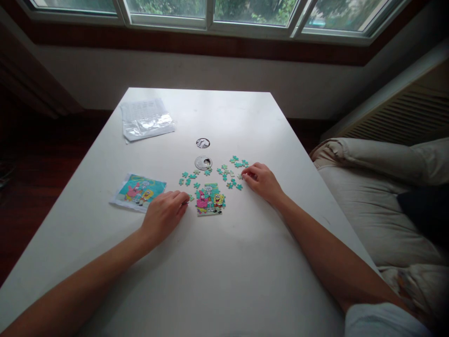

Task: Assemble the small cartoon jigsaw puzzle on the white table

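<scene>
A partly joined jigsaw puzzle [210,200] with pink and yellow cartoon figures lies flat on the white table. Just left of it is my left hand [164,214], its fingers closed at the edge of a small green puzzle piece [191,198]. My right hand [263,181] rests at the right of the loose pieces, thumb and finger pinched at a pale puzzle piece [240,176]. Several loose green puzzle pieces [225,177] lie between the hands, above and right of the joined part. My fingers partly hide what each hand grips.
A printed picture pouch [138,192] lies beyond my left wrist. Clear plastic packaging with paper [145,119] is at the table's far left. Two round cable holes [202,143] sit in the table's middle. A beige sofa [382,201] stands along the right side, beneath the window wall.
</scene>
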Available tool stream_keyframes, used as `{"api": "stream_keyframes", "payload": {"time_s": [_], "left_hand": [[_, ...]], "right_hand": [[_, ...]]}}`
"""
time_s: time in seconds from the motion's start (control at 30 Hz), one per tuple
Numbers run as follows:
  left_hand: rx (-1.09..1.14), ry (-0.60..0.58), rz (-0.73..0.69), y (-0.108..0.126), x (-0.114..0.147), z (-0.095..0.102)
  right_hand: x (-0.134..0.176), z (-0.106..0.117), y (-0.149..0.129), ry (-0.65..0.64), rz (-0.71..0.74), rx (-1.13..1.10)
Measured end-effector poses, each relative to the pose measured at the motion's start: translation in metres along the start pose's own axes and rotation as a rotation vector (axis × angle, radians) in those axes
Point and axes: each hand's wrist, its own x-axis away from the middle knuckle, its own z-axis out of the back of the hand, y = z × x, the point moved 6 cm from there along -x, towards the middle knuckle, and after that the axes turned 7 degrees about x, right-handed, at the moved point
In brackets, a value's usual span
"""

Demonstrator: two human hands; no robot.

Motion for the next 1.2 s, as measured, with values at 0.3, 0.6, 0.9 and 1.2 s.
{"api": "stream_keyframes", "payload": {"time_s": [0.3,0.6,0.9,1.2], "left_hand": [[0.709,0.066,0.252,-0.016,-0.003,-0.009],[1.190,0.071,0.292,-0.004,-0.008,-0.026],[1.004,0.109,0.206,-0.008,-0.009,-0.023],[0.583,0.144,0.066,-0.005,-0.016,-0.011]], "right_hand": [[0.006,0.017,-0.046,0.089,0.066,-0.069],[0.031,-0.004,-0.135,-0.062,0.303,-0.338],[0.032,-0.015,-0.127,-0.081,0.303,-0.319],[0.037,-0.027,-0.123,-0.081,0.354,-0.117]]}}
